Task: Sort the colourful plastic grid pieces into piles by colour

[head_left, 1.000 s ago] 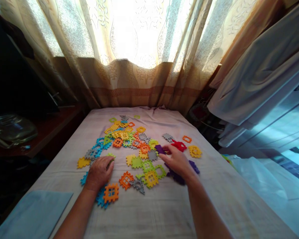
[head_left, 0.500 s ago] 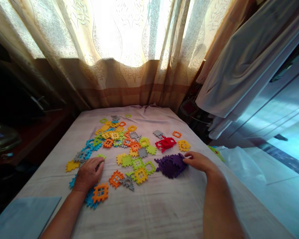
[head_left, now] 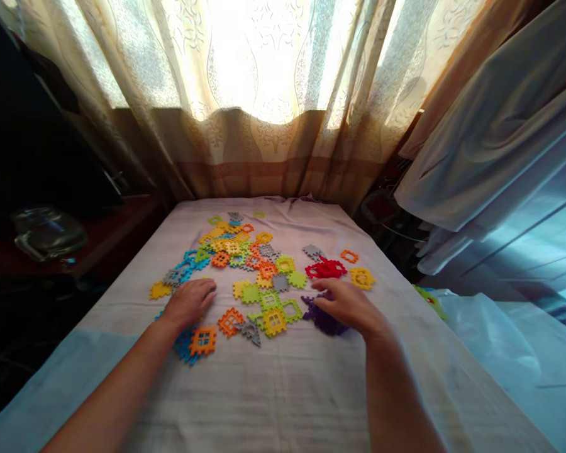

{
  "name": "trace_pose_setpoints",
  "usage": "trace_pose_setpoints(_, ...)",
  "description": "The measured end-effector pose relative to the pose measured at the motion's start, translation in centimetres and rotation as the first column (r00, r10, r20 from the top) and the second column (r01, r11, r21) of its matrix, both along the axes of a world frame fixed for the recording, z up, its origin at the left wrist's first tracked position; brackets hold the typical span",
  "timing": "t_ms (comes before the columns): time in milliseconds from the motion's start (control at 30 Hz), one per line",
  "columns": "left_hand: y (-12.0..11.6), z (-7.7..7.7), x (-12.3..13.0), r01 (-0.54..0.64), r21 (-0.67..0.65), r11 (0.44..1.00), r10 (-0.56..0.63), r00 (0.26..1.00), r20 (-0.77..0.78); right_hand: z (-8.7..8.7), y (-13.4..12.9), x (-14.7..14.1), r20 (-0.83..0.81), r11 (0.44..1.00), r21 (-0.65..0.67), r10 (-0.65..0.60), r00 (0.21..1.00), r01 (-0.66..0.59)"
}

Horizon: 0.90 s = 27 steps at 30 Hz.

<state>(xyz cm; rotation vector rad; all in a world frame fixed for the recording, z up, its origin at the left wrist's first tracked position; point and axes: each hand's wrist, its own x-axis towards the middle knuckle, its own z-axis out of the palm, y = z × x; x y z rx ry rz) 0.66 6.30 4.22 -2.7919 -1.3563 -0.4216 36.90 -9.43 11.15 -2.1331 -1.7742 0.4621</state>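
Note:
Colourful notched plastic pieces lie across the cloth-covered table. My left hand (head_left: 188,303) rests over the left side of the spread, above blue pieces (head_left: 187,349) and near an orange window piece (head_left: 202,340); its fingers are curled and what lies under them is hidden. Over the purple pieces (head_left: 327,321) is my right hand (head_left: 346,303), partly covering them, its thumb and forefinger apart and nothing seen between them. Just beyond it lie red pieces (head_left: 326,268). Green pieces (head_left: 270,300) and a yellow window piece (head_left: 274,321) sit between the hands.
A yellow piece (head_left: 361,278) and an orange ring piece (head_left: 349,256) lie at the right. Curtains (head_left: 264,145) hang behind the table. A glass container (head_left: 49,233) stands at the left, and pale clothes (head_left: 495,126) hang at the right.
The view has turned left. My right hand has moved left from the right edge of the purple pieces to over them. My left hand stays by the blue pieces.

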Motion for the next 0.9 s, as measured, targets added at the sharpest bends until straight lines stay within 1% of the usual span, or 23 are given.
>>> trace_pose_setpoints(33,-0.4,0.2,0.2,-0.008,0.004,1.000,0.008,1.000,-0.010,0.2,0.3,-1.9,0.000,0.995,-0.013,0.097,0.995,-0.097)
trace_pose_setpoints(100,-1.5,0.3,0.6,-0.025,0.035,0.999,0.026,1.000,-0.012,0.1,0.6,-5.3,0.047,0.960,-0.027,0.280,0.959,-0.279)
trace_pose_setpoints(133,-2.2,0.2,0.8,-0.028,0.065,0.997,0.028,1.000,0.000,-0.1,0.7,-6.7,0.089,0.937,-0.045,0.349,0.933,-0.347)
trace_pose_setpoints(200,-3.9,-0.2,1.2,-0.026,0.150,0.988,0.019,0.999,0.049,-0.8,0.8,-8.5,0.182,0.903,-0.077,0.429,0.885,-0.422)
trace_pose_setpoints(300,-6.3,-1.4,1.4,-0.025,0.262,0.965,-0.013,0.989,0.145,-1.6,0.8,-9.3,0.268,0.882,-0.075,0.468,0.842,-0.466)
trace_pose_setpoints(400,-7.9,-2.5,1.1,-0.033,0.323,0.946,-0.036,0.978,0.207,-1.9,0.9,-9.2,0.279,0.869,-0.080,0.490,0.826,-0.489)
trace_pose_setpoints(467,-8.6,-2.9,0.9,-0.041,0.358,0.933,-0.046,0.972,0.231,-1.7,0.9,-9.1,0.268,0.873,-0.081,0.483,0.834,-0.480)
trace_pose_setpoints(533,-8.9,-2.9,0.8,-0.051,0.384,0.922,-0.049,0.968,0.245,-1.3,0.9,-8.9,0.257,0.889,-0.052,0.452,0.854,-0.455)
trace_pose_setpoints(600,-9.0,-2.9,0.7,-0.054,0.401,0.915,-0.051,0.967,0.248,-0.8,1.1,-8.1,0.233,0.912,0.017,0.395,0.889,-0.410)
trace_pose_setpoints(633,-9.0,-2.8,0.7,-0.055,0.406,0.912,-0.052,0.968,0.247,-0.5,1.2,-7.3,0.204,0.922,0.071,0.360,0.911,-0.380)
trace_pose_setpoints(667,-9.0,-2.8,0.7,-0.051,0.411,0.910,-0.055,0.968,0.244,-0.3,1.5,-6.2,0.156,0.932,0.141,0.313,0.937,-0.334)
trace_pose_setpoints(700,-9.0,-2.8,0.7,-0.046,0.414,0.909,-0.060,0.969,0.239,-0.2,1.8,-4.7,0.089,0.939,0.219,0.250,0.964,-0.264)
trace_pose_setpoints(733,-8.9,-2.9,0.6,-0.040,0.417,0.908,-0.065,0.970,0.235,-0.3,2.1,-3.0,0.005,0.941,0.291,0.176,0.984,-0.170)
trace_pose_setpoints(767,-8.9,-3.0,0.6,-0.033,0.421,0.906,-0.072,0.970,0.231,-0.5,2.4,-1.0,-0.090,0.935,0.352,0.077,0.993,-0.041)
trace_pose_setpoints(800,-8.9,-3.1,0.6,-0.024,0.425,0.905,-0.081,0.970,0.228,-0.9,2.7,1.1,-0.184,0.921,0.378,-0.025,0.983,0.095)
trace_pose_setpoints(833,-8.8,-3.2,0.6,-0.015,0.428,0.904,-0.090,0.970,0.224,-1.5,2.8,3.2,-0.264,0.899,0.373,-0.136,0.955,0.232)
trace_pose_setpoints(867,-8.8,-3.3,0.6,-0.008,0.426,0.905,-0.094,0.971,0.218,-2.2,2.9,5.2,-0.313,0.861,0.353,-0.260,0.913,0.366)
trace_pose_setpoints(900,-8.8,-3.4,0.5,-0.003,0.424,0.906,-0.096,0.972,0.213,-3.1,2.9,7.0,-0.332,0.823,0.328,-0.359,0.872,0.464)
